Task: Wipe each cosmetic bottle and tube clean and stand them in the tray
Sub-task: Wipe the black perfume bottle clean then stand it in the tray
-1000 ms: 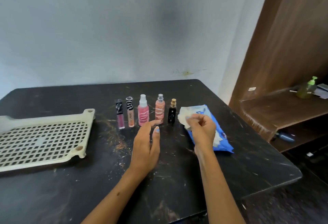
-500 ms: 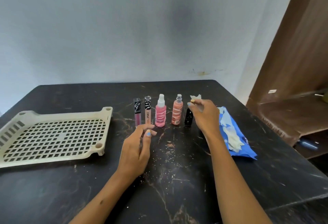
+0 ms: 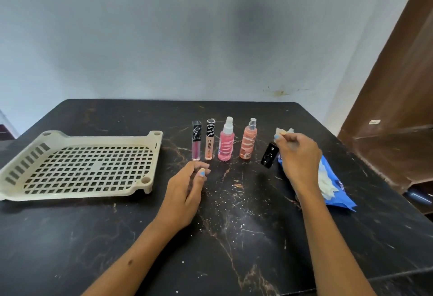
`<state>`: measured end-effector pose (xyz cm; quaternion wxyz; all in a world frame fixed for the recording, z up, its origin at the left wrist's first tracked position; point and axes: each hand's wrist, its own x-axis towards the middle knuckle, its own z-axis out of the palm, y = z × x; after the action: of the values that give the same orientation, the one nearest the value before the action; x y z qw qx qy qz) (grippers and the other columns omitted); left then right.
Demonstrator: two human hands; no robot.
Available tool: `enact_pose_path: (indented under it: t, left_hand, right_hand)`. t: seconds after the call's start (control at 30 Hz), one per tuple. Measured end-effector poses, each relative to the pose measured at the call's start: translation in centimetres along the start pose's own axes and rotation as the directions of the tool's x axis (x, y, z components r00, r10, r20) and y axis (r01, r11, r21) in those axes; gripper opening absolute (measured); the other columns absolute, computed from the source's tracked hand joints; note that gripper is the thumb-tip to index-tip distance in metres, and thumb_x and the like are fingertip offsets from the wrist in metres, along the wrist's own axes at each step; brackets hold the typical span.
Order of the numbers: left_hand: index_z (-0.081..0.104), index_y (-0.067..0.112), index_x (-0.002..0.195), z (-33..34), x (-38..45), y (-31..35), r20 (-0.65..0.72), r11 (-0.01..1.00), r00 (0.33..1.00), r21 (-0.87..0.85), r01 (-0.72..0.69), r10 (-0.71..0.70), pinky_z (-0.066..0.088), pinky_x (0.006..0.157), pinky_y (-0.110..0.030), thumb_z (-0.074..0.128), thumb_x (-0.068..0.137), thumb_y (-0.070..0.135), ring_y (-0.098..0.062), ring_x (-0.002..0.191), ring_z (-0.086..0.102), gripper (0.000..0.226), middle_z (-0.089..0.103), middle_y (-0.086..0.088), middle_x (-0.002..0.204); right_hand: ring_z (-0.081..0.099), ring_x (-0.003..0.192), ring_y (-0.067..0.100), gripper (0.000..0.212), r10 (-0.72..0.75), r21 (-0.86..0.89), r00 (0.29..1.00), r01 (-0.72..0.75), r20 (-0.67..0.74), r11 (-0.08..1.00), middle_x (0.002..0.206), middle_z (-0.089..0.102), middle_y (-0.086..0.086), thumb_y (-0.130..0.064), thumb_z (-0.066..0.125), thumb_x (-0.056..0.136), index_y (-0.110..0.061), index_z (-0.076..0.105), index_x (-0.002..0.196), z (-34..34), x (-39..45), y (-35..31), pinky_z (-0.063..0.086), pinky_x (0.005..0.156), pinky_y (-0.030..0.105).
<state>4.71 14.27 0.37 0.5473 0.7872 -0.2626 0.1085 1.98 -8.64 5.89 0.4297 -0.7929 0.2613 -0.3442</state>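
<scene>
Starting stage: nothing wiped into tray yet; tray sits empty, well left of pink spray bottle. Dark-capped gloss tube and striped-cap gloss tube stand upright just left of pink spray bottle. Left hand rests near, in front; fingers loosely curled, holding nothing. Peach spray bottle upright just right. Black bottle further right, tilted, held at top by right hand; fingers pinch white wipe and bottle top. Blue wipe pack farthest right. All five items left to wipe.

Black marble table; brown wooden shelf right.
</scene>
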Motion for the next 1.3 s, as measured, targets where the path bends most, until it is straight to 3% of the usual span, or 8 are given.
enact_pose_path:
  t: [0.23, 0.33, 0.47, 0.63, 0.73, 0.9, 1.13, 1.3]
  left_hand:
    - [0.055, 0.03, 0.118, -0.5, 0.3, 0.6, 0.122, 0.966, 0.985, -0.214, 0.145, -0.121, 0.05, 0.093, -0.038, 0.042, 0.085, 0.053, -0.009, 0.106, 0.062, 0.042, 0.066, 0.009, 0.113]
    - [0.056, 0.033, 0.116, -0.6, 0.3, 0.8, 0.145, 0.943, 0.975, -0.265, 0.203, -0.169, 0.053, 0.082, -0.031, 0.036, 0.091, 0.049, -0.012, 0.1, 0.063, 0.036, 0.066, 0.007, 0.105]
    - [0.058, 0.02, 0.112, -0.6, 0.5, 0.9, 0.172, 0.908, 0.952, -0.297, 0.296, -0.255, 0.046, 0.059, -0.021, 0.024, 0.092, 0.053, -0.009, 0.069, 0.056, 0.052, 0.06, 0.001, 0.079]
    - [0.058, 0.004, 0.1, -0.7, 0.9, 0.6, 0.038, 0.864, 0.94, -0.383, 0.328, -0.34, 0.04, 0.053, -0.021, 0.022, 0.097, 0.049, -0.009, 0.06, 0.049, 0.058, 0.056, -0.002, 0.07]
    - [0.056, 0.002, 0.098, -0.7, 1.0, 0.5, -0.04, 0.852, 0.925, -0.405, 0.331, -0.378, 0.038, 0.054, -0.023, 0.024, 0.101, 0.036, -0.009, 0.06, 0.049, 0.047, 0.056, -0.003, 0.071]
    - [0.058, 0.003, 0.101, -0.5, 1.0, 0.4, -0.056, 0.873, 0.934, -0.38, 0.306, -0.352, 0.04, 0.054, -0.019, 0.024, 0.102, 0.031, -0.004, 0.059, 0.049, 0.044, 0.062, -0.001, 0.081]
    - [0.052, -0.003, 0.103, -0.8, 1.0, 0.6, -0.052, 0.875, 0.939, -0.385, 0.294, -0.339, 0.043, 0.056, -0.017, 0.025, 0.101, 0.03, -0.003, 0.061, 0.053, 0.043, 0.061, 0.002, 0.078]
    - [0.051, 0.005, 0.096, -0.8, 1.0, 0.5, -0.054, 0.853, 0.935, -0.431, 0.296, -0.352, 0.043, 0.059, -0.022, 0.024, 0.102, 0.029, -0.008, 0.064, 0.053, 0.037, 0.061, -0.001, 0.078]
  right_hand:
    - [0.057, 0.058, 0.0, 0.013, 0.022, 0.37, 0.916, -0.184, 0.401, 0.911, 0.068, 0.068, -0.005, -0.017, 0.068, 0.089, -0.017, 0.073, 0.077, 2.5, -4.8, -2.8, 0.045, 0.057, 0.013]
    - [0.064, 0.064, 0.006, 0.014, -0.025, 0.4, 0.87, -0.201, 0.493, 0.894, 0.07, 0.072, -0.003, -0.016, 0.068, 0.089, -0.017, 0.073, 0.075, 4.3, -5.6, -3.7, 0.051, 0.065, 0.021]
    - [0.066, 0.066, 0.013, 0.015, -0.051, 0.407, 0.831, -0.216, 0.553, 0.888, 0.07, 0.074, 0.002, -0.017, 0.072, 0.086, -0.016, 0.074, 0.072, 6.0, -5.9, -4.3, 0.054, 0.075, 0.035]
    - [0.064, 0.071, 0.017, 0.016, -0.03, 0.496, 0.807, -0.332, 0.589, 0.802, 0.084, 0.075, 0.011, -0.014, 0.066, 0.089, -0.012, 0.077, 0.079, 7.2, -5.6, -4.1, 0.052, 0.063, 0.026]
    - [0.065, 0.075, 0.009, 0.023, -0.014, 0.519, 0.817, -0.353, 0.576, 0.778, 0.092, 0.076, 0.002, 0.001, 0.059, 0.09, -0.014, 0.077, 0.089, 7.2, -5.2, -3.0, 0.053, 0.06, 0.017]
    - [0.065, 0.07, 0.002, 0.032, -0.076, 0.485, 0.805, -0.276, 0.588, 0.829, 0.08, 0.074, -0.008, 0.013, 0.06, 0.086, -0.016, 0.074, 0.088, 7.2, -5.7, -1.4, 0.052, 0.061, 0.014]
    - [0.067, 0.084, -0.005, 0.041, -0.145, 0.433, 0.763, -0.19, 0.629, 0.881, 0.096, 0.071, -0.01, 0.012, 0.068, 0.08, -0.024, 0.071, 0.099, 7.5, -6.2, -1.2, 0.054, 0.078, 0.014]
    - [0.069, 0.095, 0.007, 0.033, -0.173, 0.425, 0.818, -0.095, 0.548, 0.9, 0.101, 0.073, -0.008, 0.0, 0.076, 0.079, -0.03, 0.073, 0.092, 7.8, -6.3, -0.8, 0.054, 0.087, 0.026]
